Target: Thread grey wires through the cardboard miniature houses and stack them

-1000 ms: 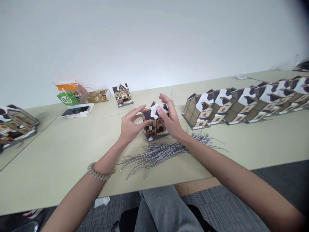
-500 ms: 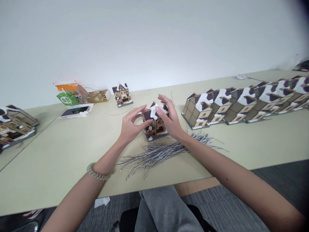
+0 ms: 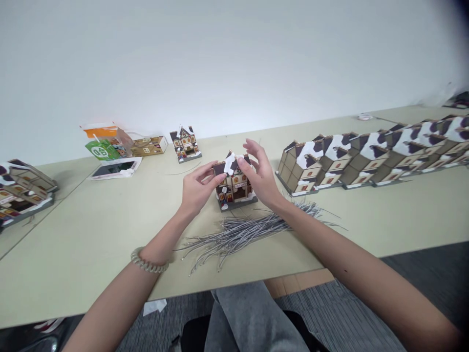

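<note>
We hold the model house (image 3: pixel 234 183) upright at table (image 3: pixel 91 234) centre — front facing six o'clock, long axis nine to three. Our left hand (image 3: pixel 196 188) pinches its left roof edge; our right hand (image 3: pixel 262 178) pinches the right — wires (image 3: pixel 238 232) lie at six o'clock.

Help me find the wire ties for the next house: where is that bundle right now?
The bundle of grey wires lies mid-table near its front edge, just before the small house held by both hands.
</note>
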### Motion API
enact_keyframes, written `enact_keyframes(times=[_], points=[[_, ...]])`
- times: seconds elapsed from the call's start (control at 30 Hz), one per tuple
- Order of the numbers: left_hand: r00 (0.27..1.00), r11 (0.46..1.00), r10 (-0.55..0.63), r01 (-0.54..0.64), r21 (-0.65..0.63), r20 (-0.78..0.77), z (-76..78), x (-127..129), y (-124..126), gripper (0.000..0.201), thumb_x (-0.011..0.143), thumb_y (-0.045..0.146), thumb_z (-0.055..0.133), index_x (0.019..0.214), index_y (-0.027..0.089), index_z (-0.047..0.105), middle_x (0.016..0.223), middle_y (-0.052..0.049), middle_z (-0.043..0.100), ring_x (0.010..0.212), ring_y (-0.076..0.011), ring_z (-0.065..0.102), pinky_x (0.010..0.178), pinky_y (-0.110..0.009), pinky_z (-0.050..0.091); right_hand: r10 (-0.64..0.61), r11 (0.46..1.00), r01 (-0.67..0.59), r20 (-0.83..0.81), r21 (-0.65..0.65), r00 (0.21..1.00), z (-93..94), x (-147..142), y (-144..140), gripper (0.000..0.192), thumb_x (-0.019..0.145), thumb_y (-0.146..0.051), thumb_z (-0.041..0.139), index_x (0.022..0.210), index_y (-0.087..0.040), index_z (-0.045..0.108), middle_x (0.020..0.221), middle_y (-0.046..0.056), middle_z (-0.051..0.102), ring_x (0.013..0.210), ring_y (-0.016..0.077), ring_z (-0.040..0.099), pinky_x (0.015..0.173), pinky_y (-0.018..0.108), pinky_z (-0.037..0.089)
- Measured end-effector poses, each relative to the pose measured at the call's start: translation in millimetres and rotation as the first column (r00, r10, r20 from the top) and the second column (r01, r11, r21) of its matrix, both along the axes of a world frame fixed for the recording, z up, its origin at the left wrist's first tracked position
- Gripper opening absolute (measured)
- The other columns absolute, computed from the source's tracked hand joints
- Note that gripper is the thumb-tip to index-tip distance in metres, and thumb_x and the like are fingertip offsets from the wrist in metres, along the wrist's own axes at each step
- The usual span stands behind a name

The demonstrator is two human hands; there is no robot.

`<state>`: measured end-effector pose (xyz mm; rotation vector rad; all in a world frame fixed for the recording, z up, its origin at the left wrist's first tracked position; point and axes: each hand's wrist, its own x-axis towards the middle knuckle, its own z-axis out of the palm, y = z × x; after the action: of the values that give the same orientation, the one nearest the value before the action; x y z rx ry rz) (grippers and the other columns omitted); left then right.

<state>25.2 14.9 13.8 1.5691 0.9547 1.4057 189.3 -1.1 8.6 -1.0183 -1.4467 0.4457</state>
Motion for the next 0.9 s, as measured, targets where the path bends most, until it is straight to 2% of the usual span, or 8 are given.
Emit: enact_keyframes(times=[0.1, 0.17, 0.27, 0.33, 0.43, 0.53, 0.7, 0.9], points=[[0.993, 0.997, 0.055, -0.049, -0.057, 0.102, 1.8, -5, 6, 0.046, 0.058, 0.033, 0.081, 0.099, 0.013, 0.071, 0.105, -0.012, 0.071, 0.098, -0.0239, 0.065, 0.091, -0.040, 0.052, -0.081, 0.995, 0.077, 0.065, 0.067, 0.995, 1.6, 1, -2, 0.052, 0.084, -0.051, 0.053, 0.128, -0.026, 0.039, 0.133, 0.009, 0.048, 0.126, 0.0227, 0.042, 0.104, 0.044, 0.037], [0.971, 0.983, 0.131, -0.101, -0.155, 0.201, 3.1, -11, 13, 0.040, 0.060, 0.033, 0.081, 0.093, 0.012, 0.072, 0.100, -0.012, 0.072, 0.090, -0.0210, 0.067, 0.087, -0.039, 0.054, -0.162, 0.978, 0.143, 0.124, 0.150, 0.979, 2.7, 0, -3, 0.047, 0.082, -0.048, 0.056, 0.120, -0.024, 0.044, 0.125, 0.010, 0.051, 0.120, 0.0231, 0.045, 0.100, 0.043, 0.039], [0.909, 0.932, 0.259, -0.147, -0.332, 0.325, 6.5, -22, 23, 0.029, 0.065, 0.031, 0.078, 0.084, 0.010, 0.071, 0.092, -0.011, 0.072, 0.078, -0.0161, 0.067, 0.080, -0.035, 0.056, -0.294, 0.933, 0.230, 0.221, 0.276, 0.930, 3.0, -1, -5, 0.029, 0.081, -0.045, 0.058, 0.097, -0.022, 0.051, 0.101, 0.009, 0.058, 0.100, 0.0230, 0.051, 0.089, 0.040, 0.042], [0.860, 0.900, 0.317, -0.140, -0.413, 0.399, 9.6, -27, 28, 0.023, 0.069, 0.028, 0.076, 0.080, 0.010, 0.069, 0.088, -0.010, 0.072, 0.075, -0.0149, 0.067, 0.078, -0.032, 0.057, -0.311, 0.931, 0.215, 0.328, 0.296, 0.892, 0.8, -2, -5, 0.022, 0.083, -0.044, 0.055, 0.080, -0.022, 0.051, 0.083, 0.006, 0.058, 0.085, 0.0211, 0.052, 0.080, 0.037, 0.042], [0.793, 0.852, 0.395, -0.128, -0.508, 0.463, 13.6, -29, 31, 0.016, 0.074, 0.025, 0.073, 0.076, 0.011, 0.067, 0.080, -0.008, 0.071, 0.074, -0.0156, 0.067, 0.077, -0.031, 0.058, -0.191, 0.975, 0.103, 0.508, 0.197, 0.840, -5.7, -4, -4, 0.027, 0.087, -0.044, 0.051, 0.073, -0.021, 0.056, 0.069, 0.003, 0.059, 0.071, 0.0173, 0.053, 0.068, 0.031, 0.039], [0.781, 0.835, 0.409, -0.112, -0.539, 0.472, 14.3, -27, 30, 0.015, 0.076, 0.025, 0.071, 0.076, 0.011, 0.066, 0.078, -0.008, 0.070, 0.073, -0.0156, 0.066, 0.077, -0.030, 0.059, -0.050, 0.998, 0.025, 0.590, 0.050, 0.806, -11.2, -7, -4, 0.029, 0.085, -0.046, 0.055, 0.080, -0.019, 0.064, 0.074, 0.003, 0.067, 0.070, 0.0153, 0.058, 0.065, 0.027, 0.039], [0.797, 0.861, 0.358, -0.080, -0.502, 0.486, 11.4, -24, 28, 0.014, 0.078, 0.025, 0.069, 0.079, 0.011, 0.067, 0.085, -0.009, 0.071, 0.072, -0.0139, 0.065, 0.075, -0.029, 0.059, 0.102, 0.990, -0.025, 0.596, -0.137, 0.797, -11.7, -8, -3, 0.023, 0.081, -0.042, 0.061, 0.086, -0.020, 0.069, 0.079, 0.001, 0.073, 0.068, 0.0137, 0.062, 0.066, 0.025, 0.040], [0.790, 0.843, 0.391, -0.099, -0.529, 0.473, 13.4, -26, 28, 0.015, 0.080, 0.025, 0.067, 0.076, 0.010, 0.065, 0.074, -0.007, 0.069, 0.066, -0.0131, 0.065, 0.073, -0.028, 0.058, 0.181, 0.970, -0.032, 0.631, -0.240, 0.755, -10.8, -7, -2, 0.011, 0.080, -0.030, 0.064, 0.080, -0.020, 0.070, 0.073, 0.000, 0.070, 0.065, 0.0126, 0.060, 0.064, 0.023, 0.037]])
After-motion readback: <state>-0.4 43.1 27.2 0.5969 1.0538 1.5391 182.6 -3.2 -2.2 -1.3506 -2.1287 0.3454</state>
